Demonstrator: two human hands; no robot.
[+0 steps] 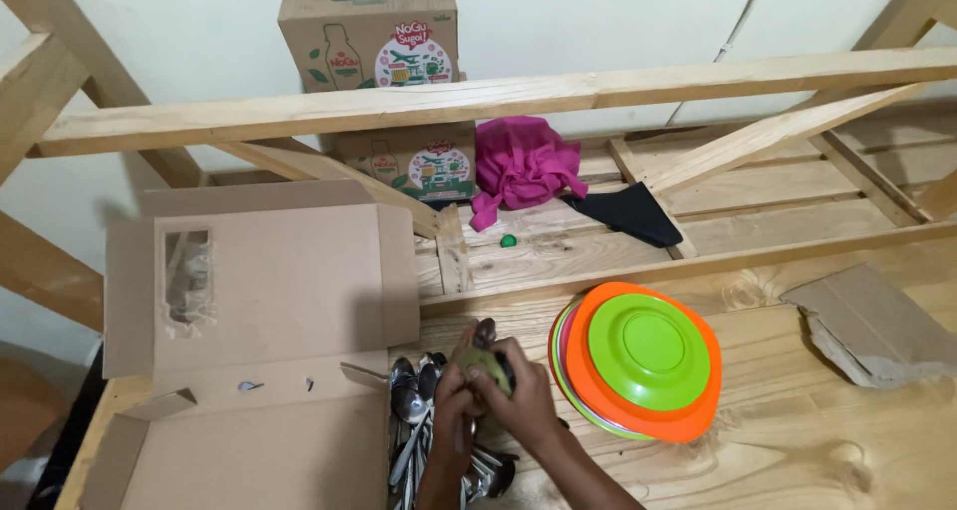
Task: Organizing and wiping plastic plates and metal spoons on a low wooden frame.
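Pinching a spoon (484, 334) upright in the left hand (449, 398), fingers curled tight round the handle, with the bowl poking up just above the fingertips. Pressing a green pad (489, 364), possibly a sponge or a folded cloth, against the spoon with the right hand (522, 402), fingers closed over it and touching the left hand's knuckles. Apparently rubbing the spoon clean, mid-wipe rather than finishing.

Lying directly beneath and just left of the fingers: a pile of spoons (414, 425), partly hidden by the wrists. Sitting just right of the right fingers: a stack of plates (638, 355), orange and green, upside down. Spreading out left of the left fingers: a flattened cardboard box (259, 291). Resting well beyond the fingertips: a pink cloth (523, 166).

Calling next, by judgement, for loosening the pad while keeping the left grip firm, then finding a spot clear of the pile.
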